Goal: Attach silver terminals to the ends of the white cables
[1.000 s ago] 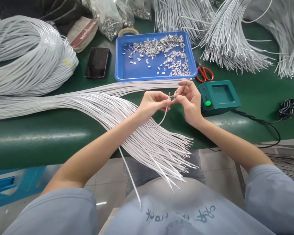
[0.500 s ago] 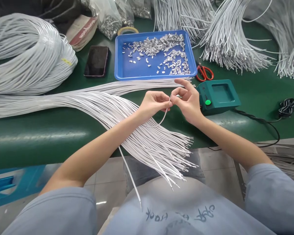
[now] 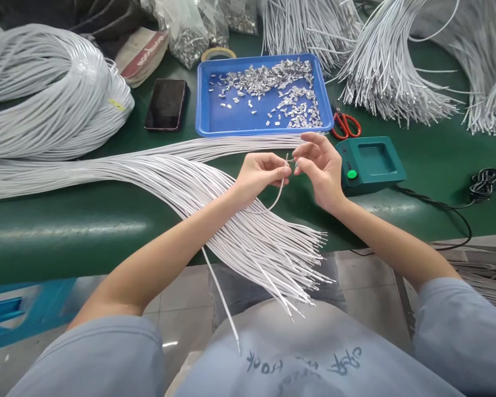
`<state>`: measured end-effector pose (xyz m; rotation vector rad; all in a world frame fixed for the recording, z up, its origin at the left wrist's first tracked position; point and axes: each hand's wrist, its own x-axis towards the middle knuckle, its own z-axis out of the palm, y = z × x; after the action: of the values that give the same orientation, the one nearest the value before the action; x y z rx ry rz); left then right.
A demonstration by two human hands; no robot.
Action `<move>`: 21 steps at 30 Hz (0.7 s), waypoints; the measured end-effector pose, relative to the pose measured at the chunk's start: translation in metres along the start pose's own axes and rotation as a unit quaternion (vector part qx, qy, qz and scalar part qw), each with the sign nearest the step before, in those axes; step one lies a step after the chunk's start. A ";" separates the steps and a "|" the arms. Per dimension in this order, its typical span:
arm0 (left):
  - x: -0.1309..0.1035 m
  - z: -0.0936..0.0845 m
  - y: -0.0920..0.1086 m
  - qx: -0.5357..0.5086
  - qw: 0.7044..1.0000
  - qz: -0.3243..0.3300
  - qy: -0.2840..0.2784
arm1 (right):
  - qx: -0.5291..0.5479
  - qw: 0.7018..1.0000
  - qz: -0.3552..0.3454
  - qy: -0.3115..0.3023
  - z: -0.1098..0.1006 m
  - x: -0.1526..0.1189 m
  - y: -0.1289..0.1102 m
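Observation:
My left hand (image 3: 261, 175) pinches a white cable (image 3: 279, 194) close to its end, and the cable's tip stands up above the thumb. Just to the right, my right hand (image 3: 320, 168) holds a small metal terminal (image 3: 296, 164) between thumb and forefinger, its other fingers raised. A thin strand end bridges the narrow gap between the hands. Under my left forearm a bundle of white cables (image 3: 248, 237) fans out, the stripped ends hanging over the table edge. Beyond the hands, a blue tray (image 3: 227, 125) carries many loose metal terminals (image 3: 268, 77).
Right of my right hand sits a green device (image 3: 380, 179) with a lit button and a cord. Red-handled scissors (image 3: 346, 127) lie behind it. A phone (image 3: 165, 105), a tape roll (image 3: 218, 53), a coiled cable bundle (image 3: 62, 94) and finished-looking cable bundles (image 3: 392, 66) surround the tray.
My right hand has drawn slightly right, away from my left hand, opening a small gap at the cable end. The left hand keeps its pinch in place.

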<state>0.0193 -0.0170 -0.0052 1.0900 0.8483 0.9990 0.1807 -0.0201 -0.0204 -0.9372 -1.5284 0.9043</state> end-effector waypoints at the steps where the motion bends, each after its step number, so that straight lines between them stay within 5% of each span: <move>1: 0.000 0.000 0.000 0.004 1.000 0.003 -0.003 | -0.008 1.000 -0.001 -0.001 0.000 0.000 -0.001; 14: 0.000 -0.003 -0.004 0.035 0.996 0.015 -0.081 | -0.040 0.999 -0.013 -0.021 0.000 0.001 -0.004; 21: -0.001 -0.002 -0.004 0.023 0.997 0.059 -0.038 | -0.106 0.988 -0.107 0.036 0.000 0.000 0.003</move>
<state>0.0175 -0.0177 -0.0094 1.2219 0.7557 1.0344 0.1813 -0.0192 -0.0228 -0.9246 -1.6486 0.5571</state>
